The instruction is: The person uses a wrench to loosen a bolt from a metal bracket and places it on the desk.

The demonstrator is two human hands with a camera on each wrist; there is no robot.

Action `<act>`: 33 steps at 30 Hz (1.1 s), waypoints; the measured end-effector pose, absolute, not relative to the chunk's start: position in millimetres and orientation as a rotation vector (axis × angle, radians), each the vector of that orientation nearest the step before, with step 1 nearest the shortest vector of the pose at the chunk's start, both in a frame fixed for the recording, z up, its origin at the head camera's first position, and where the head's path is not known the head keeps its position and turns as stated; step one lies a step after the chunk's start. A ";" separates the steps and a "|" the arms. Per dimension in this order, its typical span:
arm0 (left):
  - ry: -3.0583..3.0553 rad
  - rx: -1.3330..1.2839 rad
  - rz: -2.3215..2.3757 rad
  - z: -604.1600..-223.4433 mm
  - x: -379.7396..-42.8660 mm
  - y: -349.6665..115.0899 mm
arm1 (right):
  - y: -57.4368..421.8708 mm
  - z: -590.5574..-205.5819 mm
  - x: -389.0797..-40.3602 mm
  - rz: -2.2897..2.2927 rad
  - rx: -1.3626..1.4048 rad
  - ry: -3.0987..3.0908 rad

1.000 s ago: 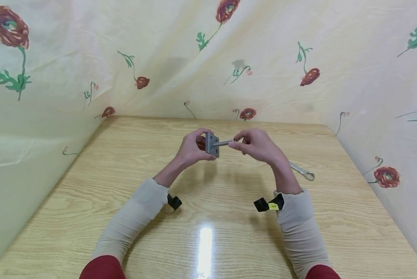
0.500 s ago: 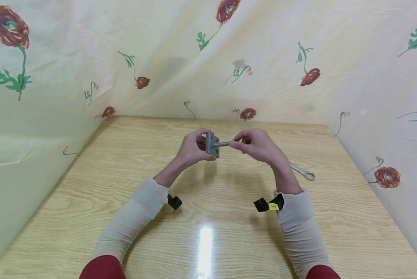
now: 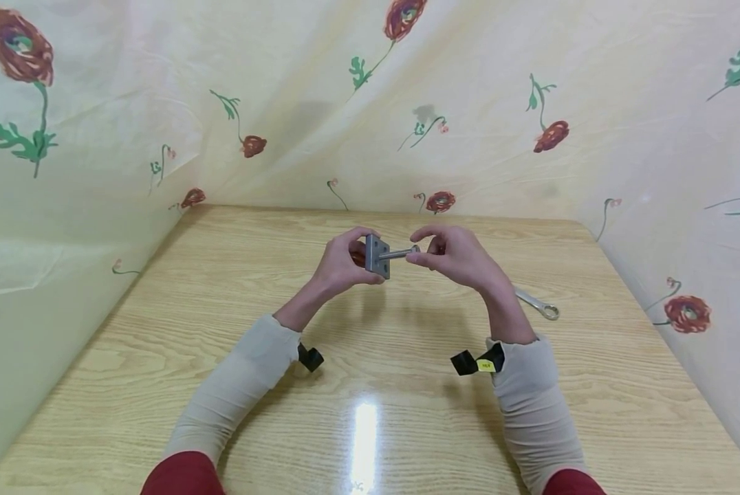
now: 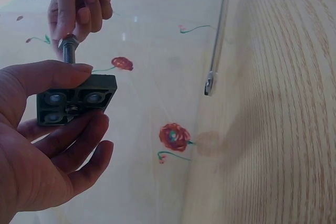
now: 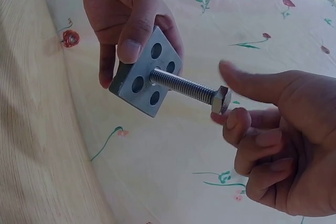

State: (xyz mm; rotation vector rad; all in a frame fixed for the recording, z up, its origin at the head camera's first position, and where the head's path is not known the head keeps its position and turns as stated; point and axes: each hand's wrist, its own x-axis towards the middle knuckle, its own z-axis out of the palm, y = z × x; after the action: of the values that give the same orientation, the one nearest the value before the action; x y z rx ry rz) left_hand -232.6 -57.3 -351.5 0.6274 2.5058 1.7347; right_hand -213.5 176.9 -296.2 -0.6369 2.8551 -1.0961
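My left hand (image 3: 339, 262) grips a square grey plate (image 5: 152, 72) by its edges, with thumb and fingers on opposite sides. The plate has several round holes, and its dark back (image 4: 73, 98) shows recesses. A threaded hex bolt (image 5: 186, 88) sits in the plate's middle hole, most of its shank standing out toward my right hand (image 3: 459, 258). Right at the hex head (image 5: 221, 99) is one fingertip of that hand, while another digit is lifted off it with a gap. The remaining right fingers are loosely curled. Both hands hold this work above the table.
A combination wrench (image 3: 536, 302) lies on the wooden table (image 3: 283, 426), to the right beyond the right forearm. Flower-patterned sheeting (image 3: 320, 103) hangs behind the table and along both sides. Black camera mounts (image 3: 311, 358) sit at the wrists.
The right hand's finger and thumb, which pinched the bolt's head, have parted, and the upper finger has lifted off. The left hand and the plate have stayed where they were.
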 end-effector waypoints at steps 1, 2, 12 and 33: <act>2.507 0.627 1.734 -351.5 -232.5 -57.2 | 176.9 -296.3 -213.6 -1.098 -0.632 2.856; 2.510 0.628 1.732 -351.5 -232.5 -57.1 | 176.9 -296.3 -213.5 -1.099 -0.627 2.856; 2.520 0.631 1.731 -351.3 -232.9 -58.2 | 176.3 -295.9 -214.6 -1.075 -0.557 2.853; 2.501 0.631 1.748 -350.5 -232.5 -57.8 | 176.4 -298.2 -215.3 -1.088 -0.652 2.883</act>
State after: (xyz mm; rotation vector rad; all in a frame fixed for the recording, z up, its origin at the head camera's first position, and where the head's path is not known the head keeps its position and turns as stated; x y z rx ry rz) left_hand -232.5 -57.8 -350.5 0.6312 2.5012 1.7482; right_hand -215.3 176.4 -298.2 -0.6517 2.8833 -1.0883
